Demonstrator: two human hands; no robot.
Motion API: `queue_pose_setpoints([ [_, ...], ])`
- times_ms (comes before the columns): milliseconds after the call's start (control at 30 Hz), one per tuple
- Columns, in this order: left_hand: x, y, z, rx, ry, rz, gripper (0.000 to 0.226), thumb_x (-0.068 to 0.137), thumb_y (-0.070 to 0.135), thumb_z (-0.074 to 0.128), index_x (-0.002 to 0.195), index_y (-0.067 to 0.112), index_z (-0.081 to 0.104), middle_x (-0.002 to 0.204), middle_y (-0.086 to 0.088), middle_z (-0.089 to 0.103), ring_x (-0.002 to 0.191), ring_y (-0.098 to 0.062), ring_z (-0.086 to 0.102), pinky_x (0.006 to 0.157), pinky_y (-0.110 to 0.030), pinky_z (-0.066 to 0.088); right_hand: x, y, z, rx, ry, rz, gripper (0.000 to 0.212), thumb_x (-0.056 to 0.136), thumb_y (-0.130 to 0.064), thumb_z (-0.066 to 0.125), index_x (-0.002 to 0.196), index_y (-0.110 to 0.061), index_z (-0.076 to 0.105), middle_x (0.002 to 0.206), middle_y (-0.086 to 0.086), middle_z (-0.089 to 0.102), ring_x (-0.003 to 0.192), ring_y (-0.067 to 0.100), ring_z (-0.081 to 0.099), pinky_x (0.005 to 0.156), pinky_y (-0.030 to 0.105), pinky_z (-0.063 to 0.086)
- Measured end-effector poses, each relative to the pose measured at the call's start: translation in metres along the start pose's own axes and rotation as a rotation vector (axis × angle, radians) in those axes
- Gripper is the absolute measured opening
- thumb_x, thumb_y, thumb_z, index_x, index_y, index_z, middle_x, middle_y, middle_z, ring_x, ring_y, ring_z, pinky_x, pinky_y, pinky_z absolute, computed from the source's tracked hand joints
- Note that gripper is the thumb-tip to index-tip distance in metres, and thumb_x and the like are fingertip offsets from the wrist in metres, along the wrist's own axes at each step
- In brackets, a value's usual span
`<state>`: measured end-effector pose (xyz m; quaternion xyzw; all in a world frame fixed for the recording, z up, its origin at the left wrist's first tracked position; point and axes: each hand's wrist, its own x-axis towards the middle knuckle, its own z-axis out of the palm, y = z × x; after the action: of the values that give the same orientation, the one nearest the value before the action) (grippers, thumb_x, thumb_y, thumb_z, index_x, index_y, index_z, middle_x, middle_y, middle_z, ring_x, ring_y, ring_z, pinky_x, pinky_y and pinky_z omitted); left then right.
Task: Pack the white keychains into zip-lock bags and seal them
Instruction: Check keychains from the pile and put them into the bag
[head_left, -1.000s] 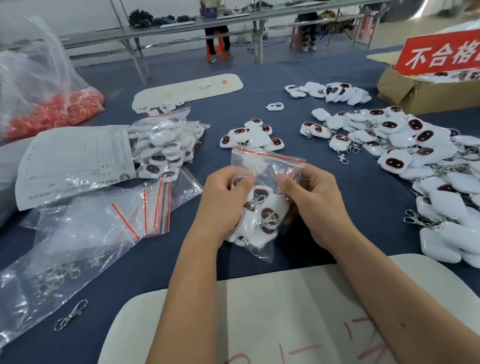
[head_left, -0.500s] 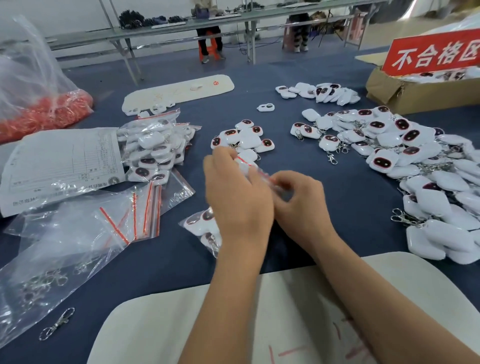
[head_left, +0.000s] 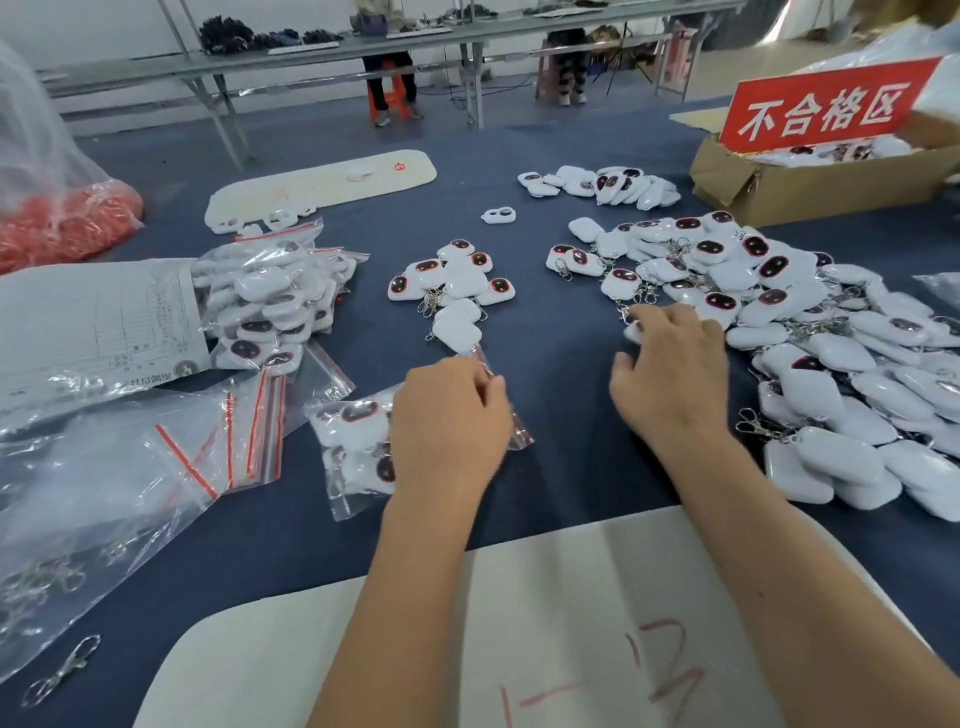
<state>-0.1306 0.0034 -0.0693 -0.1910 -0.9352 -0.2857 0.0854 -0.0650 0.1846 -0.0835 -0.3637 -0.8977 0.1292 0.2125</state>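
A filled zip-lock bag of white keychains lies on the blue table in front of me. My left hand rests over its right part, fingers curled on the red zip strip. To the right, my right hand is off the bag, its fingertips touching the near edge of the big loose pile of white keychains. A small group of keychains lies just beyond the bag.
Sealed bags of keychains are stacked at the left beside a paper sheet. Empty zip-lock bags lie near left. A cardboard box with a red sign stands far right. A white foam board lies under my forearms.
The bag went from upright between both hands down onto the table. My right hand let go of it and moved right to the loose pile; my left hand stays on the zip edge.
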Motion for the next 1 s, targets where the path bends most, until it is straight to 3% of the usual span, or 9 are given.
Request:
queue_pose_setpoints([
  [133,0.004,-0.013,-0.008,0.017,0.104,-0.135,0.038,0.100,0.037,0.056,0.068,0.016,0.060,0.071,-0.003,0.064,0.073,-0.029,0.060,0.062,-0.034,0.039,-0.013,-0.020,0.009,0.257,0.034,-0.131,0.040,0.095,-0.028,0.072,0.134,-0.020,0.066,0.125,0.009,0.056,0.116,0.031,0.054,0.096,0.036,0.044],
  [233,0.003,-0.015,-0.008,-0.043,0.179,-0.144,0.038,0.098,0.034,0.059,0.064,0.016,0.056,0.065,0.003,0.060,0.063,-0.018,0.055,0.053,-0.032,0.034,-0.011,-0.020,0.013,0.052,-0.033,-0.196,0.044,0.102,-0.039,0.061,0.144,-0.026,0.059,0.148,0.007,0.048,0.132,0.032,0.038,0.105,0.041,0.038],
  [333,0.004,-0.013,-0.005,-0.284,0.200,-0.090,0.033,0.096,0.028,0.064,0.066,0.014,0.062,0.064,0.004,0.064,0.064,-0.016,0.058,0.059,-0.029,0.042,-0.009,-0.019,0.014,0.051,-0.105,-0.241,0.033,0.100,-0.039,0.065,0.128,-0.021,0.067,0.128,0.002,0.059,0.121,0.028,0.048,0.098,0.039,0.039],
  [433,0.004,-0.008,0.000,-0.564,0.096,-0.126,0.026,0.096,0.022,0.066,0.072,0.013,0.066,0.063,0.000,0.067,0.062,-0.019,0.068,0.064,-0.031,0.055,-0.013,-0.022,0.012,0.382,-0.076,-0.210,0.028,0.087,-0.036,0.083,0.099,-0.021,0.062,0.094,-0.007,0.067,0.089,0.020,0.061,0.075,0.034,0.045],
  [533,0.002,-0.002,0.005,-0.832,-0.078,-0.216,0.014,0.099,0.019,0.065,0.088,0.012,0.071,0.070,0.002,0.072,0.058,-0.015,0.070,0.062,-0.036,0.062,-0.022,-0.034,0.011,0.899,-0.205,-0.161,0.029,0.086,-0.026,0.086,0.101,-0.025,0.061,0.078,-0.002,0.071,0.060,0.011,0.062,0.058,0.025,0.052],
  [633,0.003,-0.004,0.004,-0.930,-0.098,-0.242,0.010,0.097,0.016,0.069,0.091,0.016,0.077,0.075,-0.007,0.074,0.062,-0.017,0.068,0.065,-0.040,0.061,-0.033,-0.043,0.015,1.053,-0.376,-0.264,0.037,0.089,-0.003,0.076,0.117,-0.025,0.063,0.086,0.002,0.074,0.059,0.021,0.069,0.054,0.031,0.056],
  [767,0.006,-0.011,0.000,-1.013,-0.109,-0.342,0.010,0.095,0.016,0.072,0.090,0.016,0.080,0.073,-0.004,0.073,0.057,-0.012,0.063,0.058,-0.029,0.057,-0.033,-0.044,0.014,1.167,-0.542,-0.289,0.047,0.095,0.010,0.064,0.136,-0.013,0.060,0.099,0.010,0.076,0.071,0.031,0.076,0.059,0.036,0.061],
  [900,0.009,-0.015,0.002,-1.091,-0.149,-0.399,0.013,0.096,0.021,0.072,0.096,0.011,0.080,0.078,-0.008,0.071,0.067,-0.016,0.059,0.069,-0.038,0.056,-0.035,-0.044,0.012,1.261,-0.591,-0.260,0.047,0.096,0.012,0.062,0.138,-0.008,0.059,0.101,0.014,0.077,0.069,0.029,0.075,0.058,0.033,0.061],
  [1000,0.009,-0.017,0.002,-1.123,-0.136,-0.397,0.015,0.097,0.022,0.072,0.096,0.009,0.079,0.078,-0.007,0.071,0.063,-0.014,0.058,0.058,-0.028,0.053,-0.035,-0.044,0.012,1.244,-0.539,-0.282,0.044,0.094,0.011,0.067,0.132,-0.010,0.065,0.102,0.014,0.077,0.071,0.029,0.075,0.058,0.032,0.060],
])
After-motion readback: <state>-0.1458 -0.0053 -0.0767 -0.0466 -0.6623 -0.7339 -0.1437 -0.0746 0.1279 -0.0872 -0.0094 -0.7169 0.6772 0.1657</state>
